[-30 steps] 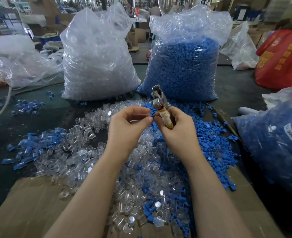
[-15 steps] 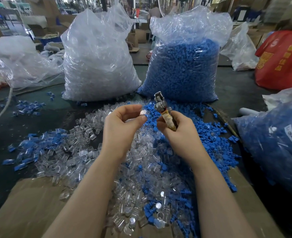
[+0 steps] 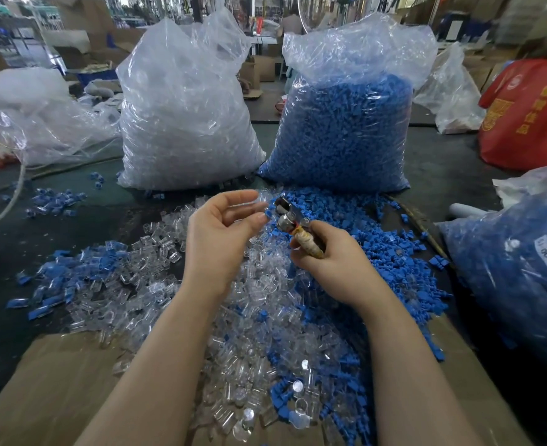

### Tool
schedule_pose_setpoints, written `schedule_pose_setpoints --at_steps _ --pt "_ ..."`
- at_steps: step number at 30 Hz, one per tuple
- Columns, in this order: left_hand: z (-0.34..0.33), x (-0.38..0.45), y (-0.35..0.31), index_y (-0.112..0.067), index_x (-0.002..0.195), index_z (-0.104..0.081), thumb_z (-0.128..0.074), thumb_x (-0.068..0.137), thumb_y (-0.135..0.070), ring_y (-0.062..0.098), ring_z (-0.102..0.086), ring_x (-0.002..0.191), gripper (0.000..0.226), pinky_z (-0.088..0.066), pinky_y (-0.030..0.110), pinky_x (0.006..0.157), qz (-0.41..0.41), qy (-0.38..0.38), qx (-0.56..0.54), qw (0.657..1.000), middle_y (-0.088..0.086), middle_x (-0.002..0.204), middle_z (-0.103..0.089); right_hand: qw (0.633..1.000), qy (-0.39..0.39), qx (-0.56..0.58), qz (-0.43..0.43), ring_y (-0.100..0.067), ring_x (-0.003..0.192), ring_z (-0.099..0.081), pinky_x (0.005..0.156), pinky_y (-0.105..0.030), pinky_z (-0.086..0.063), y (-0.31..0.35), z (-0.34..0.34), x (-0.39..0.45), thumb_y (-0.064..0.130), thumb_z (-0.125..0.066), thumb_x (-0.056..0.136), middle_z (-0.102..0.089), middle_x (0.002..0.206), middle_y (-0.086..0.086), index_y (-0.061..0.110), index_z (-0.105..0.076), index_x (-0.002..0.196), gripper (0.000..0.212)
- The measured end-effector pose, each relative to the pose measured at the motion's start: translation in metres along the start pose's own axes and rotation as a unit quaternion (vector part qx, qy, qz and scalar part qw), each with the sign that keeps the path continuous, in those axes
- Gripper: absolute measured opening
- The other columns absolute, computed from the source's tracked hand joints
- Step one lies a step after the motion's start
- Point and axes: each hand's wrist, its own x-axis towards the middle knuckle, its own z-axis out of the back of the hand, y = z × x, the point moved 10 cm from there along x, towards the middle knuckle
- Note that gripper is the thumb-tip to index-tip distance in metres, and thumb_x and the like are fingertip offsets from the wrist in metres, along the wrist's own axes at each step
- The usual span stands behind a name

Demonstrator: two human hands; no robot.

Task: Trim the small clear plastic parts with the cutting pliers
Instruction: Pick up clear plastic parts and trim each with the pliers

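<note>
My right hand grips the cutting pliers by their tan-wrapped handles, with the metal jaws pointing up and left. My left hand is raised beside them, thumb and fingertips close together at the jaws. A small clear plastic part shows, blurred, at those fingertips. Both hands hover over a loose heap of clear parts mixed with blue ones on the table.
A tall bag of clear parts and a bag of blue parts stand behind the heap. Another bag of blue parts sits at the right, a red bag beyond it. Cardboard covers the near table edge.
Both hands have come lower and nearer the heap. The pliers have tilted left, their jaws now beside my left fingertips. My left fingers have spread a little.
</note>
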Motion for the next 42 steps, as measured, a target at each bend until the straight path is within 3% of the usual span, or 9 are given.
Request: schedule_pose_setpoints --at_steps 9,19,24,39,42 --pt "-0.003 -0.004 -0.004 -0.018 0.099 -0.069 -0.070 0.083 0.008 0.009 -0.074 0.086 0.031 -0.055 0.017 0.072 -0.007 0.017 -0.003 1.000 -0.003 0.088 -0.078 0.999 0.007 -0.039 0.001 -0.025 0.079 -0.061 0.074 -0.046 -0.053 0.001 -0.002 -0.001 0.022 -0.065 0.087 -0.066 0.089 -0.001 0.018 -0.060 0.096 0.011" --pt "-0.005 -0.005 -0.006 -0.018 0.099 -0.070 -0.069 0.081 0.011 0.008 -0.074 0.085 0.033 -0.055 0.017 0.072 0.003 0.025 -0.018 1.000 -0.003 0.087 -0.078 0.999 0.001 -0.032 0.005 -0.026 0.074 -0.059 0.070 -0.048 -0.053 0.003 -0.002 -0.003 0.019 -0.060 0.088 -0.064 0.080 0.000 0.020 -0.060 0.089 0.002" --pt "-0.005 -0.005 -0.004 -0.017 0.100 -0.070 -0.069 0.082 0.011 0.010 -0.074 0.086 0.033 -0.057 0.018 0.074 0.007 0.025 -0.012 1.000 -0.001 0.089 -0.078 0.999 0.000 -0.045 -0.011 -0.026 0.072 -0.059 0.068 -0.050 -0.053 0.000 -0.002 -0.003 0.013 -0.056 0.084 -0.065 0.078 0.000 0.021 -0.060 0.087 0.010" --pt "-0.002 -0.004 0.000 -0.019 0.105 -0.069 -0.070 0.084 0.006 0.008 -0.073 0.086 0.033 -0.054 0.015 0.072 0.017 0.031 -0.002 0.999 -0.002 0.091 -0.078 0.993 -0.025 -0.116 0.005 -0.022 0.072 -0.056 0.065 -0.045 -0.051 0.004 -0.001 -0.003 0.017 -0.055 0.084 -0.063 0.076 0.003 0.023 -0.056 0.086 0.006" --pt "0.004 -0.001 0.009 -0.018 0.104 -0.069 -0.070 0.085 0.004 0.010 -0.073 0.085 0.029 -0.055 0.017 0.072 0.051 0.017 -0.010 0.999 -0.002 0.090 -0.077 0.988 -0.040 -0.146 0.009 -0.018 0.067 -0.053 0.057 -0.039 -0.045 0.002 0.000 -0.002 0.020 -0.056 0.085 -0.058 0.071 0.005 0.025 -0.048 0.080 0.010"
